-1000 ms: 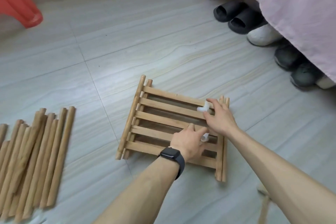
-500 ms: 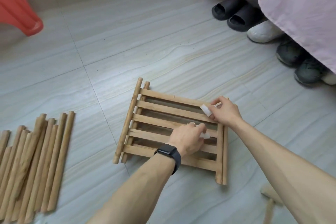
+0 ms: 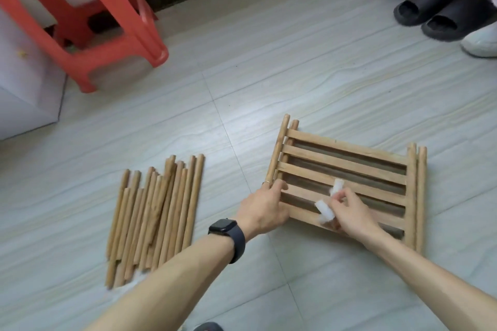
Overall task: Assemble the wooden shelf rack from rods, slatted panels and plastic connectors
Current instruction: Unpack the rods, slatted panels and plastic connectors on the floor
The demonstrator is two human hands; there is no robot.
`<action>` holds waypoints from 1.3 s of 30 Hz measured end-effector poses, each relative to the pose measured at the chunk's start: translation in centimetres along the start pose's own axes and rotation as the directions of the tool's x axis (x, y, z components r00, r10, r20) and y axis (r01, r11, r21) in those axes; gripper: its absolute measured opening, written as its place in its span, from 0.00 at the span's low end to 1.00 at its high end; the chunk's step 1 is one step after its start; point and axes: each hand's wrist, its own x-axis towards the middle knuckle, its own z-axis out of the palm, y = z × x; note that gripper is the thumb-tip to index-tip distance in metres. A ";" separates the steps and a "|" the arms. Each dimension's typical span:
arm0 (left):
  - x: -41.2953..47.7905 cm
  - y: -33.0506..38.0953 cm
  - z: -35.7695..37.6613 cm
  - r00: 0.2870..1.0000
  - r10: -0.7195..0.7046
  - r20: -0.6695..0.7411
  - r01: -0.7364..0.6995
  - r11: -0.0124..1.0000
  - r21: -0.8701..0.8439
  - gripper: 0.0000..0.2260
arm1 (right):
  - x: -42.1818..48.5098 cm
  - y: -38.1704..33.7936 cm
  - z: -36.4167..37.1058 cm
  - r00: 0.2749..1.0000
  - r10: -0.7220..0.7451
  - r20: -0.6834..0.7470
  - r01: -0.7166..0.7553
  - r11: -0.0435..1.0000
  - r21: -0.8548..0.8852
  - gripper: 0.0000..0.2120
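A stack of wooden slatted panels (image 3: 347,166) lies flat on the tiled floor at centre right. My left hand (image 3: 265,209), with a dark watch on its wrist, grips the stack's near left corner, thumb over a slat. My right hand (image 3: 352,213) hovers over the lower slats and holds white plastic connectors (image 3: 329,201) in its curled fingers. A pile of loose wooden rods (image 3: 156,212) lies on the floor to the left of my left forearm.
A red plastic stool (image 3: 88,16) stands at the back left beside a white box (image 3: 24,94). Black slippers (image 3: 433,13) and a white shoe (image 3: 481,44) sit at the far right under a pink cloth. Bare tiles lie between stool and panels.
The view has swung left and up, revealing the stool. My left hand moved from the panels' middle to their left corner. My right hand now holds the connectors, nearer the lower slats.
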 end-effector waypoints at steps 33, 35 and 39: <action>-1.0 -2.7 -9.4 0.852 -0.082 0.517 0.282 0.904 -0.321 0.11 | -5.1 -3.6 2.6 0.971 -0.142 0.191 0.110 0.979 0.169 0.17; -4.7 -7.8 -10.1 0.858 -0.188 0.478 0.374 0.868 -0.328 0.11 | -6.4 -4.9 6.6 0.947 -0.167 0.273 0.124 0.978 0.169 0.14; -12.0 -16.1 -7.9 0.862 -0.389 0.324 0.486 0.818 -0.310 0.15 | -8.6 -5.5 14.9 0.899 -0.183 0.398 0.177 0.983 0.053 0.08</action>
